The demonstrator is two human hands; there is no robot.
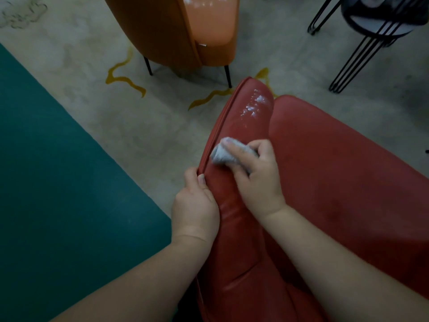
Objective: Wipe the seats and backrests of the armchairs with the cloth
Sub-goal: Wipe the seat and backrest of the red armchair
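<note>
Right hand (256, 180) presses balled cloth (224, 154) on red armchair (325, 163); left hand (196, 205) grips its edge, orange armchair (176, 31) beyond.

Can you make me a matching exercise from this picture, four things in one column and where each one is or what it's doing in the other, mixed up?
Column one:
1. cloth
2. left hand
3. orange armchair
4. table

Column two:
A. top right, on thin black wire legs
B. gripping the red armchair's piped edge
C. balled under the right hand on the red armrest
D. top centre, standing on the pale carpet

Pairs: 1-C, 2-B, 3-D, 4-A
</note>
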